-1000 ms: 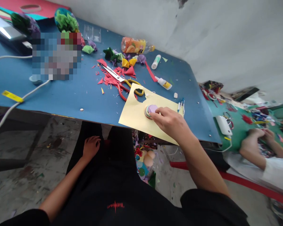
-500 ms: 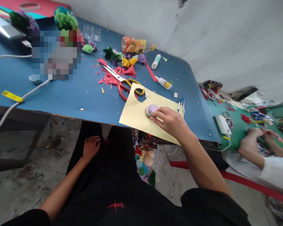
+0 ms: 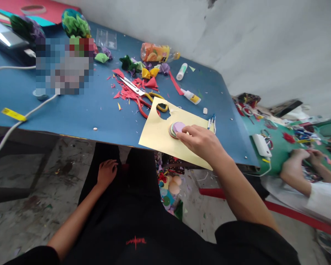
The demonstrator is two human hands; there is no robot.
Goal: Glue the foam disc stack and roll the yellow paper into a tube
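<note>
Blue table (image 3: 79, 110) under scissors (image 3: 143, 96), scraps (image 3: 132, 92)

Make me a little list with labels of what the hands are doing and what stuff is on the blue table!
right hand: fingertips on a stack of paper circles
circles rest on: yellow sheet with a hole cut near its far edge
left hand: resting on the person's lap, holding nothing
blue table: scissors, red paper scraps, two glue bottles, white cable
nearby: another person's hands at a green table
</note>
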